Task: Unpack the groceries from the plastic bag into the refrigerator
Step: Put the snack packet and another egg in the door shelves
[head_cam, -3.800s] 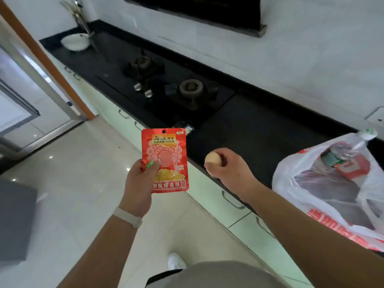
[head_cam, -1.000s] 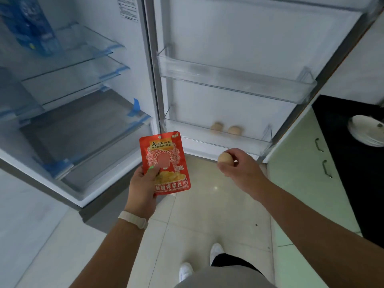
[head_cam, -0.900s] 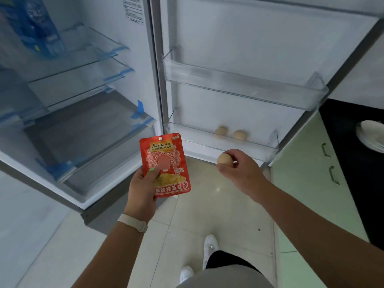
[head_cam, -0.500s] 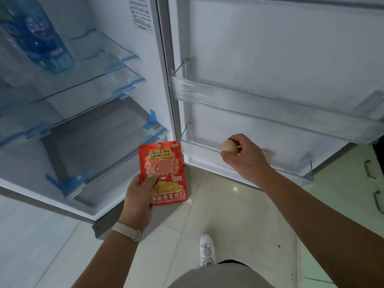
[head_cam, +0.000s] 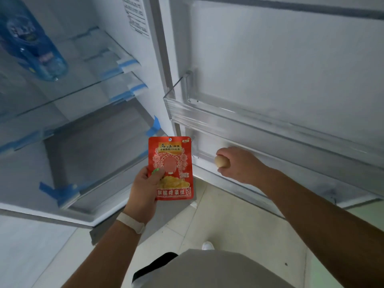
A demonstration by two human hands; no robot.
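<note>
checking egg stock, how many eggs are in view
1: an egg gripped in the right hand at the lower door bin. The left hand holds only a red packet. Others may be hidden behind that hand.

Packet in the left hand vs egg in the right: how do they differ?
Shape: the red packet is flat and rectangular; the egg is small and rounded.
Look: the packet is printed red and yellow; the egg is plain pale tan.
Grip: the left hand pinches the packet's lower part; the right hand wraps the egg, partly hiding it.
Shared: both are in hand, not yet set down.
</note>
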